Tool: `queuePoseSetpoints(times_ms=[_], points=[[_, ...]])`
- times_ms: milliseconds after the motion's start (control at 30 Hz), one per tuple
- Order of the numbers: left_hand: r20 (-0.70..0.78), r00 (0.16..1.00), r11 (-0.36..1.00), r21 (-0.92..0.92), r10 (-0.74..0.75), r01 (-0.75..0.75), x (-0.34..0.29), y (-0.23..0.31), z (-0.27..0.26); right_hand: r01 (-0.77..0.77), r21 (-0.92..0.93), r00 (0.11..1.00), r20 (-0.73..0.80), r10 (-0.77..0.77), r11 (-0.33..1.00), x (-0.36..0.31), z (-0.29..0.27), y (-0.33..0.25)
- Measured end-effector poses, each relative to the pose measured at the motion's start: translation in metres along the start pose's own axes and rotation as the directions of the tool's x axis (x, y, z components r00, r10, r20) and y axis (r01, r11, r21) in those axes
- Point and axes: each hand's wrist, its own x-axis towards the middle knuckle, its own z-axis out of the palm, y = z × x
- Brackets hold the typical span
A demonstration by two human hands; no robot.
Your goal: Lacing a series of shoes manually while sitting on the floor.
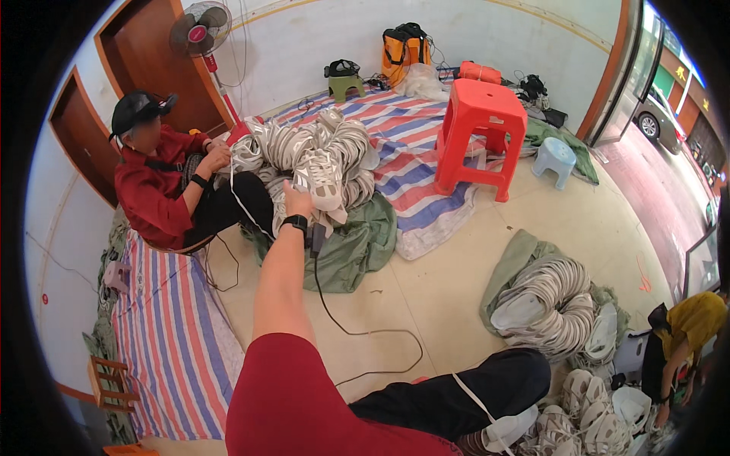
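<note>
My left hand [298, 201], at the end of an outstretched arm in a red sleeve, grips a white shoe upper [319, 179] by its near edge. Part of its fingers is hidden behind the upper. A black watch [295, 222] is on that wrist, and a small dark device [317, 239] with a cable hangs beside it. The upper is at the front of a big heap of bundled white shoe uppers [285, 144] on a green sheet [357, 243]. My right hand is out of view. A white strap [475, 397] lies across my dark trouser leg.
A seated co-worker [156, 178] in red handles a white strap left of the heap. A red stool [487, 114] and a low blue stool [555, 157] stand right. More bundled uppers [551, 304] lie near my leg; another person [688, 334] bends at far right. A cable [418, 342] loops over the floor.
</note>
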Motion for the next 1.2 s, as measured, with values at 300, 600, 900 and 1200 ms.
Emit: queuePoseSetpoints(times_ms=[300, 600, 900, 1200], points=[[0.854, 0.469, 0.946, 0.307, -0.226, -0.101, -0.239, -0.165, 0.130, -0.005, -0.023, 0.993, -0.120, 0.002, 1.000, -0.014, -0.004, -0.004], [0.641, -0.693, 0.942, 0.272, -0.331, -0.198, -0.501, -0.055, 0.139, 0.021, -0.051, 0.996, -0.081, -0.025, 0.999, -0.004, -0.004, 0.011], [0.734, -0.614, 0.953, 0.277, -0.291, -0.120, -0.519, -0.072, 0.127, -0.012, -0.073, 0.999, -0.040, 0.009, 0.997, 0.009, -0.020, 0.034], [0.738, -0.593, 0.945, 0.285, -0.323, -0.161, -0.525, -0.071, 0.123, 0.063, 0.013, 0.995, -0.075, -0.061, 0.998, -0.022, -0.003, 0.005]])
